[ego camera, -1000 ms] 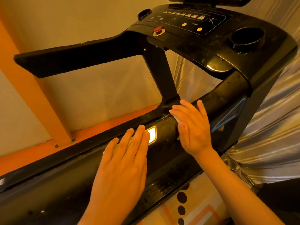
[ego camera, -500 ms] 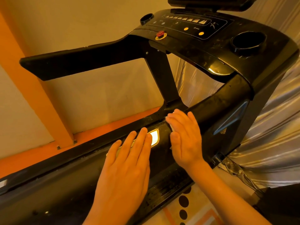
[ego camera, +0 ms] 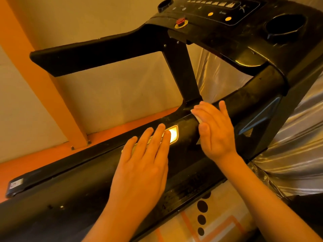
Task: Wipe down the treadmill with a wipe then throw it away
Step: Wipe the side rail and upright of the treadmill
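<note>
A black treadmill fills the view, its near handrail [ego camera: 258, 98] running from lower left to upper right. My right hand [ego camera: 215, 129] lies flat across this rail with straight fingers, pressing a white wipe [ego camera: 196, 115] whose edge shows at its left side. My left hand [ego camera: 143, 165] rests flat on the rail further left, fingertips beside a shiny metal sensor plate [ego camera: 173, 133]. The console [ego camera: 218, 9] with its red stop button [ego camera: 180, 21] is at the top.
The far handrail [ego camera: 90, 55] juts left from an upright post [ego camera: 181, 72]. A cup holder [ego camera: 284, 26] sits at the console's right. Behind are a beige wall with an orange beam [ego camera: 43, 81] and a silvery curtain [ego camera: 297, 145] at right.
My right hand slid with the wipe down-left along the rail, then back up to the right. My left hand has stayed flat in place.
</note>
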Demonstrator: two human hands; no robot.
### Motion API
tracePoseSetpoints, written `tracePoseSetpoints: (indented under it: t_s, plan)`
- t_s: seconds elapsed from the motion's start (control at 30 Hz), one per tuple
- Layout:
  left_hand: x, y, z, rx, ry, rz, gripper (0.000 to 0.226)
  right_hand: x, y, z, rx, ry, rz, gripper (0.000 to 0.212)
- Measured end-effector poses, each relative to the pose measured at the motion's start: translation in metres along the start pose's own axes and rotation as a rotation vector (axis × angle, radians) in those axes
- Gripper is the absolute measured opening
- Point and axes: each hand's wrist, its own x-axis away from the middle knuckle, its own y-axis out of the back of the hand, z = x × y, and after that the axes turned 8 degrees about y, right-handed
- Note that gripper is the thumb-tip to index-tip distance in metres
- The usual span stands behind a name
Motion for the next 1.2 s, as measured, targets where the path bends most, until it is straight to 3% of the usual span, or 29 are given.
tracePoseSetpoints:
  t_s: [0.13,0.3,0.47,0.63,0.83,1.0,1.13,1.2]
  plan:
    - [-0.001,-0.001,-0.001,-0.013,0.008,0.008,0.062,0.001,-0.013,0.019,0.001,-0.213,-0.129,0.05]
    - [-0.002,-0.002,-0.001,-0.017,-0.004,-0.014,0.062,0.002,-0.003,0.005,0.022,-0.06,-0.02,0.05]
    - [-0.002,-0.003,-0.001,-0.015,0.001,-0.022,0.062,0.0,-0.01,0.02,0.01,-0.226,-0.141,0.05]
    - [-0.001,-0.003,-0.001,-0.01,-0.006,-0.026,0.061,-0.001,-0.008,0.016,0.001,-0.002,-0.03,0.052]
    - [-0.001,-0.003,-0.001,-0.022,-0.002,-0.034,0.062,0.0,-0.017,0.03,-0.012,-0.192,-0.152,0.048]
    - [0.001,-0.005,0.0,-0.025,0.0,-0.042,0.054,-0.002,-0.003,0.015,0.017,-0.021,0.023,0.05]
    - [-0.002,-0.005,-0.001,-0.029,0.003,-0.014,0.058,-0.006,0.0,0.012,0.01,-0.196,-0.061,0.049]
    - [-0.002,-0.003,-0.001,-0.02,0.003,-0.004,0.059,-0.005,-0.009,0.035,-0.008,-0.193,-0.06,0.051]
